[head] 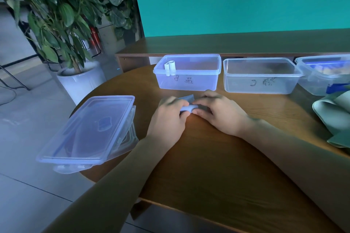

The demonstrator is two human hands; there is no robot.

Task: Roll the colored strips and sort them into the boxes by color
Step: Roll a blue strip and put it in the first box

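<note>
Left hand (168, 117) & right hand (217, 112) close together on desk (208, 166), both pinching part-rolled pale strip (188, 104), probably blue, just in front of box marked B (187, 72), two pale rolls (169, 66) inside.

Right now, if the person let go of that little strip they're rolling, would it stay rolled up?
Probably not fully. The strip curls easily between the left hand and right hand, so it looks thin and floppy, likely to loosen. It probably weighs little. Once rolled it might roll on the smooth table.
</note>
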